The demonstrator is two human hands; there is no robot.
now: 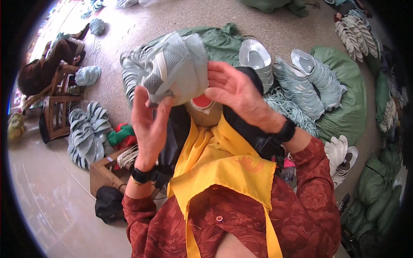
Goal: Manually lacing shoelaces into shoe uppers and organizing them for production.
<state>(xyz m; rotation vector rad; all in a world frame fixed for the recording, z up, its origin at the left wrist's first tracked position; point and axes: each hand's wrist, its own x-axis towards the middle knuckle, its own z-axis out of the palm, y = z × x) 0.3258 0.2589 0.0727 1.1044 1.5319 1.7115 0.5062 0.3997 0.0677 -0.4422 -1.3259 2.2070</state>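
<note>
Holding grey uppers by their edges, both hands have floor spreading beyond.

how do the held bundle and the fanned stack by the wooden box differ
The bundle is raised between the left hand and the right hand; the stack rests on the floor. The bundle shows grey mesh; the stack, overlapping curved edges. Both look partly pale blue-grey.

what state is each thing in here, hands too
left hand: thumb and fingers gripping the grey bundle
right hand: fingers partly bent, at the bundle's right edge
grey bundle: raised off the floor
yellow apron: worn, creased
wrist straps: fastened
pale blue strands: loose, tangled
green sack: spread on the floor, uppers on it
</note>
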